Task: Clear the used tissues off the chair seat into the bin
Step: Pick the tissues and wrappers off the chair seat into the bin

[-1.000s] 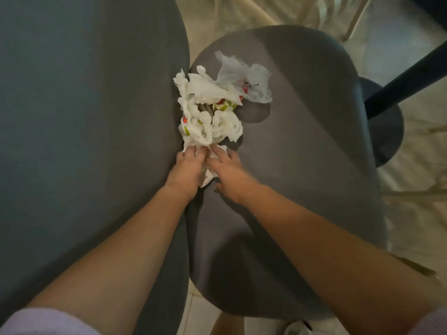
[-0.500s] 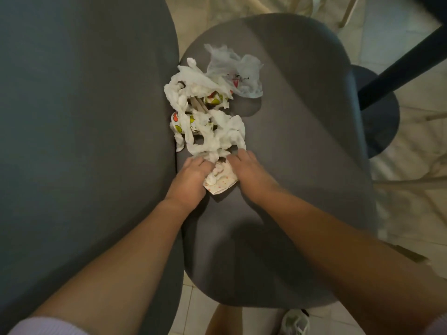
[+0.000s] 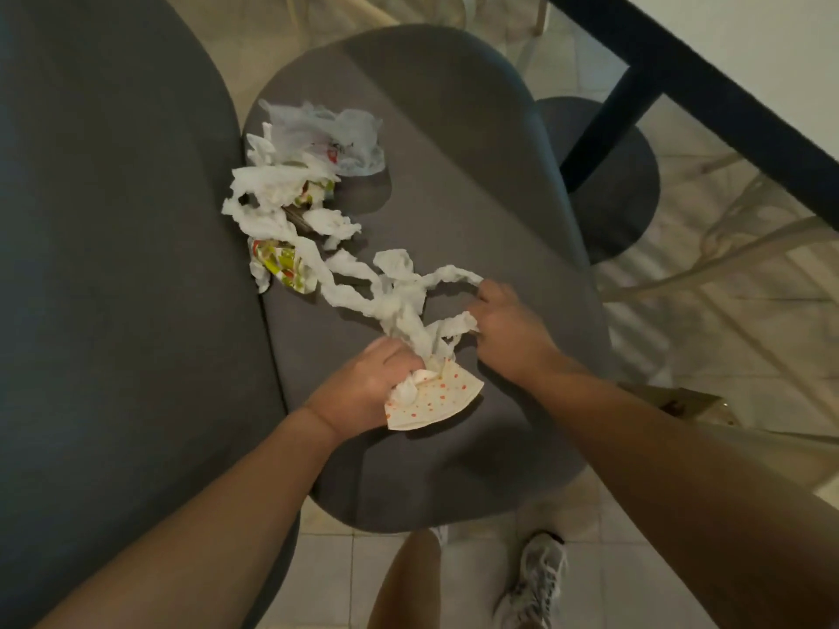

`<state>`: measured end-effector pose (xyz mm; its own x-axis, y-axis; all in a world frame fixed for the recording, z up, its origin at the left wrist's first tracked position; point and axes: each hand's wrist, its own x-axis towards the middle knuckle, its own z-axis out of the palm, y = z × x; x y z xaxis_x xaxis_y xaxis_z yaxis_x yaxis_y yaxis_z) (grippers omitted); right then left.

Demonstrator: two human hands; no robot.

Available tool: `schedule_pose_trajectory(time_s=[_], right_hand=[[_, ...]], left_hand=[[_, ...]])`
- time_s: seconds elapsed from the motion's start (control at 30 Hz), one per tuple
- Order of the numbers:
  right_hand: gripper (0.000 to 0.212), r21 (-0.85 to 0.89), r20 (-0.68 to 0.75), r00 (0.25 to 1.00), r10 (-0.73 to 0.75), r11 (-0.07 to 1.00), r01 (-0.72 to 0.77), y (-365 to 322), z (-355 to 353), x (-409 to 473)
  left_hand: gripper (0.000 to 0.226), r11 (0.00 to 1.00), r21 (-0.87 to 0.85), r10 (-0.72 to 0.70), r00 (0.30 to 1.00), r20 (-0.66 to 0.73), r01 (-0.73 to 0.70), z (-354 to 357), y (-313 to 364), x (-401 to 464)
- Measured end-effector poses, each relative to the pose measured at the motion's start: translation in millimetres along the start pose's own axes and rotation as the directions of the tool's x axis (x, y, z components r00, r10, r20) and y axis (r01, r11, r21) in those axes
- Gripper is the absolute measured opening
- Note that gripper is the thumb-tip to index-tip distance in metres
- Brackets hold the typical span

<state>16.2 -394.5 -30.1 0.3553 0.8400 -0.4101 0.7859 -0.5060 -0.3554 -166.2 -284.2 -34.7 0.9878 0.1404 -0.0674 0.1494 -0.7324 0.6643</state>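
My left hand [image 3: 367,392] grips tissue and a spotted wrapper; my right hand [image 3: 508,329] pinches, apparently, the twisted tissue strand [image 3: 349,288], which trails up-left across the chair seat [image 3: 454,220] toward the remaining pile [image 3: 281,197].

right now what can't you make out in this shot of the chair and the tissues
Head view only:
- The bin: not in the frame.
- Left hand fingers: curled under, hidden by its back and the spotted wrapper.
- Right hand fingertips: tucked behind the tissue strand.
- Printing on the plastic bag: too small and blurred.
- Chair seat legs: hidden under the seat.
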Motion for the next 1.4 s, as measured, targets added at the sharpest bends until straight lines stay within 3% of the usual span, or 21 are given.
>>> schedule_pose_trajectory(time_s=[0.07, 0.17, 0.33, 0.43, 0.47, 0.53, 0.6, 0.63, 0.77, 0.87, 0.93, 1.0, 1.07, 1.1, 1.13, 1.2, 1.23, 1.3, 1.4], right_hand=[[0.023, -0.014, -0.027, 1.000, 0.016, 1.000, -0.016, 7, -1, -9], [0.020, -0.023, -0.042, 0.999, 0.018, 1.000, -0.018, 13, -3, -18], [0.044, 0.059, -0.070, 0.997, -0.024, 0.998, 0.028, 8, -8, -26], [0.055, 0.130, -0.100, 0.995, 0.014, 0.992, -0.001, 5, -7, -27], [0.047, 0.148, -0.127, 0.992, 0.018, 0.989, 0.001, 4, -6, -27], [0.029, 0.147, -0.165, 0.986, -0.013, 0.988, 0.037, 3, -3, -25], [0.022, 0.130, -0.151, 0.987, -0.054, 0.989, 0.074, 3, 0, -21], [0.020, 0.130, -0.141, 0.987, -0.078, 0.987, 0.097, 2, 0, -20], [0.009, 0.198, -0.115, 0.977, -0.179, 0.960, 0.199, -7, 9, -13], [0.007, 0.180, -0.023, 0.962, -0.273, 0.945, 0.272, -16, 17, -9], [0.011, 0.193, 0.003, 0.950, -0.312, 0.932, 0.305, -26, 20, -8], [0.008, 0.244, 0.023, 0.945, -0.326, 0.918, 0.311, -39, 26, -6], [0.032, 0.402, 0.104, 0.955, -0.277, 0.890, 0.214, -56, 28, -5], [0.048, 0.567, 0.181, 0.962, -0.205, 0.821, 0.068, -66, 26, -3], [0.054, 0.729, 0.260, 0.958, -0.122, 0.676, -0.112, -75, 20, -2], [0.049, 0.854, 0.431, 0.902, 0.030, 0.308, -0.419, -80, 12, 3], [0.046, 0.859, 0.497, 0.866, 0.055, 0.109, -0.500, -77, 11, 5], [0.041, 0.846, 0.505, 0.862, 0.039, -0.222, -0.485, -68, 12, 2], [0.024, 0.823, 0.435, 0.896, 0.083, -0.439, -0.359, -53, 9, -5]], left_hand=[[0.021, 0.999, 0.002, 0.052, 0.999, 0.016, -0.052, 6, 9, 6], [0.024, 0.999, 0.035, -0.006, 1.000, 0.000, 0.006, 12, 11, 11], [0.019, 0.999, -0.014, 0.044, 0.997, -0.058, -0.045, 8, 9, 7], [0.021, 0.975, -0.193, -0.159, 0.954, -0.255, 0.110, 3, 12, 5], [0.026, 0.920, -0.324, -0.319, 0.900, -0.298, 0.219, 0, 17, 5], [0.029, 0.627, -0.658, -0.680, 0.705, -0.200, 0.418, -7, 25, 8], [0.033, 0.278, -0.855, -0.853, 0.521, -0.010, 0.438, -13, 24, 8], [0.036, 0.165, -0.900, -0.871, 0.487, 0.058, 0.402, -16, 20, 6], [0.021, -0.138, -0.952, -0.808, 0.525, 0.267, 0.272, -26, 10, 2], [0.018, -0.326, -0.936, -0.765, 0.544, 0.344, 0.134, -26, 9, 2], [0.018, -0.405, -0.911, -0.741, 0.556, 0.375, 0.076, -25, 9, 3], [0.032, -0.468, -0.883, -0.710, 0.577, 0.402, 0.040, -23, 9, 5], [0.046, -0.488, -0.872, -0.681, 0.608, 0.409, 0.040, -20, 5, 8], [0.054, -0.475, -0.878, -0.664, 0.633, 0.397, 0.052, -20, 3, 10], [0.059, -0.460, -0.886, -0.656, 0.654, 0.377, 0.049, -20, 2, 12], [0.058, -0.407, -0.913, -0.680, 0.653, 0.333, 0.041, -22, 0, 15], [0.051, -0.363, -0.929, -0.694, 0.646, 0.318, 0.067, -24, 0, 17], [0.040, -0.254, -0.954, -0.724, 0.623, 0.297, 0.160, -29, 1, 20], [0.049, -0.112, -0.968, -0.785, 0.578, 0.224, 0.224, -29, -2, 19]])
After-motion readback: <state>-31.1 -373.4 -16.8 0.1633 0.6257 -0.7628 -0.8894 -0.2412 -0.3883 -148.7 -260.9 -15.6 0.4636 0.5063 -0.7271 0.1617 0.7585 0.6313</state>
